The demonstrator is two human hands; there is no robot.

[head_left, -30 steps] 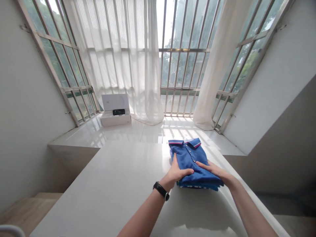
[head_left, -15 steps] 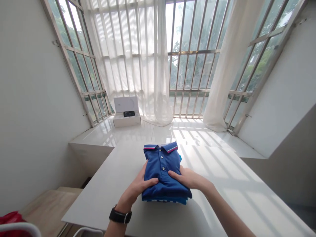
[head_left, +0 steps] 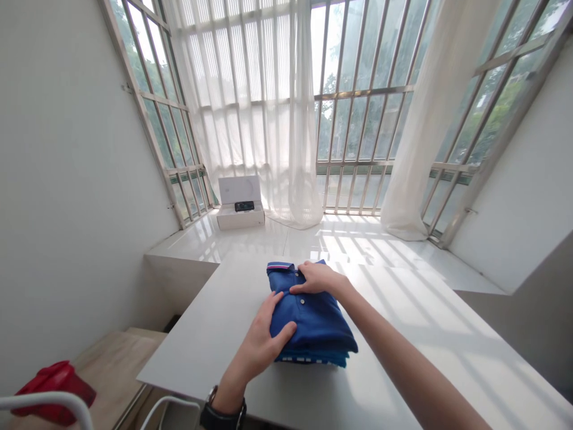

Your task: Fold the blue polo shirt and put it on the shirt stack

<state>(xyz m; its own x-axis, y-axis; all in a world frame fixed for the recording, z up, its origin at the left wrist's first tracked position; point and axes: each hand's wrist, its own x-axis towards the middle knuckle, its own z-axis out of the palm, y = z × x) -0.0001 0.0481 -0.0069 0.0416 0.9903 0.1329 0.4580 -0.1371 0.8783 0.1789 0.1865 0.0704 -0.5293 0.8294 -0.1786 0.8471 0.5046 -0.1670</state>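
A folded blue polo shirt lies on top of a small stack of folded clothes on the white table. Lighter blue and white-patterned cloth peeks out below it. My left hand rests on the shirt's left side, fingers spread, thumb apart. Across the collar and button placket lies my right hand, its fingers bent against the fabric near the top button; part of the collar is hidden under it. Whether those fingers pinch the cloth is unclear. A black watch sits on my left wrist.
Beyond the table, an open white box with a black device stands on the window ledge. Sheer curtains hang before barred windows. At lower left are a red cloth item and a white curved frame.
My right hand has moved from the shirt's right side up onto its collar. My left hand has shifted from gripping the left edge to lying on top. The view has turned slightly left.
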